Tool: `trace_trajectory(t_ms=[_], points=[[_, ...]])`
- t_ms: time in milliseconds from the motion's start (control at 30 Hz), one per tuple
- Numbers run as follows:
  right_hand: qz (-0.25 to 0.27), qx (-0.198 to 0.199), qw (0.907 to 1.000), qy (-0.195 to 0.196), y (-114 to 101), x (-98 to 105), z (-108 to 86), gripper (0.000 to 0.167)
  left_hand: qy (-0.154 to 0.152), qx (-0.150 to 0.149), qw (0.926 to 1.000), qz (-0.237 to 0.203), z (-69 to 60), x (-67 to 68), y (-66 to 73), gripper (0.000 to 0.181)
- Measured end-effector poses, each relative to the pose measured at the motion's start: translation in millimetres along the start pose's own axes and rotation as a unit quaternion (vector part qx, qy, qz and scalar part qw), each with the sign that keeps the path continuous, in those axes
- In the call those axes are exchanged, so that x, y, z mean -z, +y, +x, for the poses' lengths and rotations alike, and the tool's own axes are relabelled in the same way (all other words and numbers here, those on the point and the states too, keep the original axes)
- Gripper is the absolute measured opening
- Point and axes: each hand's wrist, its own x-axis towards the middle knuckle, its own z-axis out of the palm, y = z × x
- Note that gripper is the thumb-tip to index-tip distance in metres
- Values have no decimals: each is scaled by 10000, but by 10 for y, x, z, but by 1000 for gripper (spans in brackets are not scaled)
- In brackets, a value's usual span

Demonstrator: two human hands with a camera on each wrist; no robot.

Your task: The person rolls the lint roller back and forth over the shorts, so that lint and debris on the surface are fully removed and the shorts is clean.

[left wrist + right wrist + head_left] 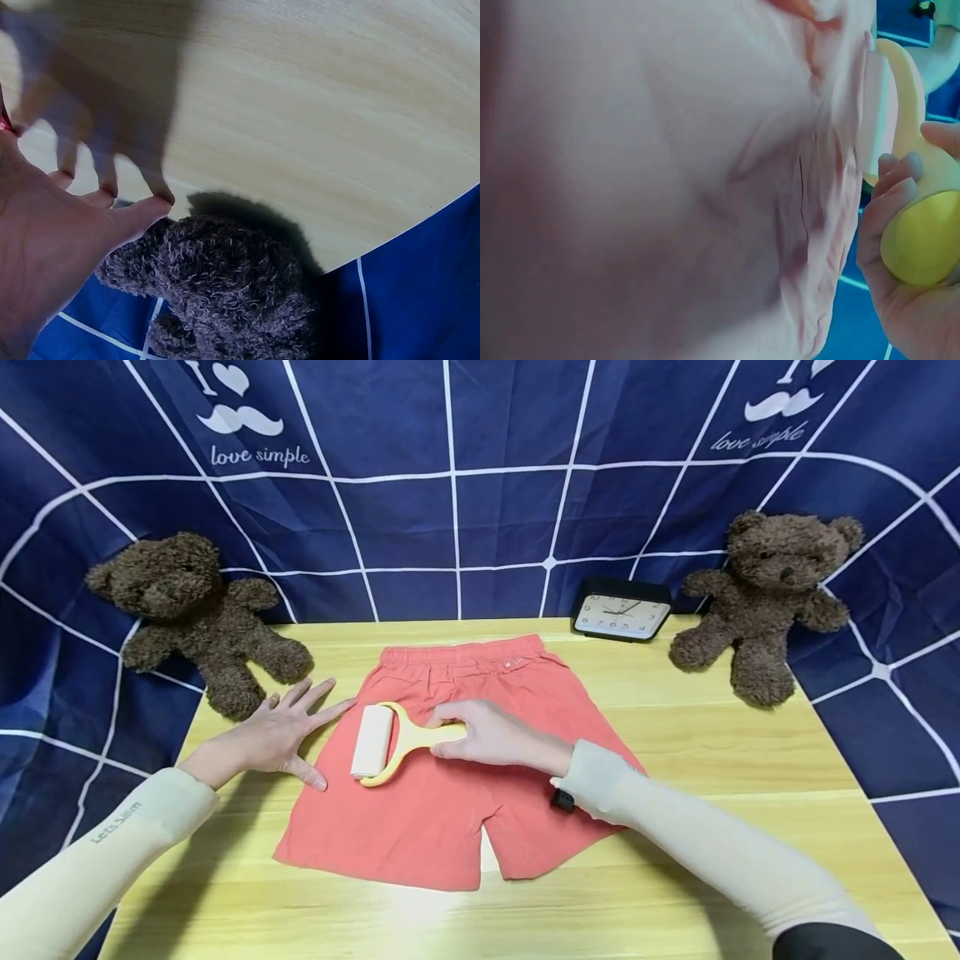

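Note:
Coral-red shorts [427,827] lie flat on the wooden table, waistband toward the back. My right hand [491,732] grips the yellow handle of a lint roller [371,742], whose white cylinder rests on the left half of the shorts. In the right wrist view, curled fingers wrap that handle [922,240] beside the pinkish cloth [667,150]. With fingers spread, my left hand [281,731] touches the left edge of the shorts with thumb and fingertip. The left wrist view shows this hand [60,232] near a brown teddy bear [232,285].
One brown teddy bear [202,618] sits at the back left of the table [720,760], another bear [765,602] at the back right. A black-framed clock [622,610] stands beside the right bear. Behind hangs a navy cloth [510,518] with white grid lines.

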Motion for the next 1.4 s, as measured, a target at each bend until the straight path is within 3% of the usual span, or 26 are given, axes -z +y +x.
trace_trajectory(t_ms=[233, 400, 767, 1100, 1400], points=[[126, -250, 9994, -197, 117, 227, -132, 17, -1, 56, 9999, 95, 27, 11, 28, 134], [-65, -310, 9992, -247, 161, 384, -273, 18, -16, 52, 9999, 163, 30, 10, 46, 134], [-404, 157, 9983, -390, 368, 748, -574, 19, 8, 27, 9998, 178, 15, -5, 54, 132], [-235, -63, 9983, -521, 592, 1098, -892, 15, 6, 35, 9999, 169, 8, 0, 34, 132], [-217, -412, 9983, -353, 718, 1349, -1200, 17, -15, -2, 9997, 238, 15, -5, 23, 132]])
